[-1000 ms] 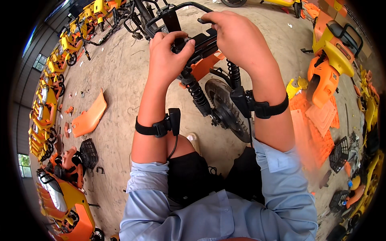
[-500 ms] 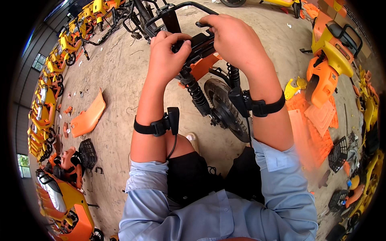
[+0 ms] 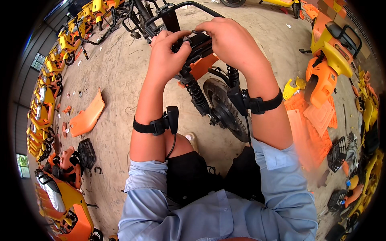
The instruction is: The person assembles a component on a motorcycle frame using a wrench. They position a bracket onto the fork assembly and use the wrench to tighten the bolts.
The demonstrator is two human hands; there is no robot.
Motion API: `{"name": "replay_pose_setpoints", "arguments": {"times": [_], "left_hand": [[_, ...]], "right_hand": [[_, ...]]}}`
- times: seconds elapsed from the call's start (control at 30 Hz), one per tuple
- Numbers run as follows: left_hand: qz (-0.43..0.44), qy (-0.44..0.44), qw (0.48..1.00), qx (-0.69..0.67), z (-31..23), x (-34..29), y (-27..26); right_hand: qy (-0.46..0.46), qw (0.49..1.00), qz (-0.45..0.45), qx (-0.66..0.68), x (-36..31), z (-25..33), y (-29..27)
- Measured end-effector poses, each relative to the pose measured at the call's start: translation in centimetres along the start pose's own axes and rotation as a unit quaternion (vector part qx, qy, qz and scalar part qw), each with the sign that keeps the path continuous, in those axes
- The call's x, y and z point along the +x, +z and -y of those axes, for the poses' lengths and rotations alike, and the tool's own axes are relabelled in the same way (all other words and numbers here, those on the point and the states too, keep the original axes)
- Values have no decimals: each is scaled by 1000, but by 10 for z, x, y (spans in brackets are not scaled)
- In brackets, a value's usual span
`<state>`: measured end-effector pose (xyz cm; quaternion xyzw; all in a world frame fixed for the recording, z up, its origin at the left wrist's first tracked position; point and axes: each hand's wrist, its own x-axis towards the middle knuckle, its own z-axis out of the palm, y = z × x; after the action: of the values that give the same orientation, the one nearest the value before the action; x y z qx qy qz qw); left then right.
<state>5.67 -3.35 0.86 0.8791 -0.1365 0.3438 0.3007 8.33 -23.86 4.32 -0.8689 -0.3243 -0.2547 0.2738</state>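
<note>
Both my hands are at the rear of a stripped scooter with a black tubular frame (image 3: 171, 20). My left hand (image 3: 165, 58) is closed at the frame's left side, thumb and forefinger near each other; what they hold is too small to name. My right hand (image 3: 233, 43) grips a small black part (image 3: 197, 31) at its fingertips, just right of the left forefinger. Beneath the hands is a dark tray-like section (image 3: 201, 46) of the frame. An orange panel (image 3: 204, 66), a black coil shock absorber (image 3: 197, 94) and the rear wheel (image 3: 223, 106) show below.
An orange curved panel (image 3: 87, 114) lies on the concrete floor at left, near a black basket (image 3: 86, 154). Yellow scooters (image 3: 47, 98) line the left wall. At right stand a yellow and orange scooter (image 3: 331, 54) and loose orange panels (image 3: 309, 120).
My right hand has moved slightly left and down, bringing the small black part close to my left forefinger. The left hand stays nearly in place.
</note>
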Motion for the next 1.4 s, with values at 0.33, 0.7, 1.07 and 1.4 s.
{"name": "replay_pose_setpoints", "arguments": {"times": [0.33, 0.7, 1.07, 1.4], "left_hand": [[7, 29, 1000, 8, 3, 0, -3], [4, 13, 1000, 22, 7, 0, -3], [13, 7, 1000, 2, 6, -1, -2], [-42, -66, 995, -67, 8, -3, -3]], "right_hand": [[-9, 1000, -18, 12, 0, -3, 8], [-16, 1000, -18, -5, 1, 0, 8], [-30, 999, -18, -5, -1, 2, 9], [-128, 991, -33, 16, 5, -9, 17]]}}
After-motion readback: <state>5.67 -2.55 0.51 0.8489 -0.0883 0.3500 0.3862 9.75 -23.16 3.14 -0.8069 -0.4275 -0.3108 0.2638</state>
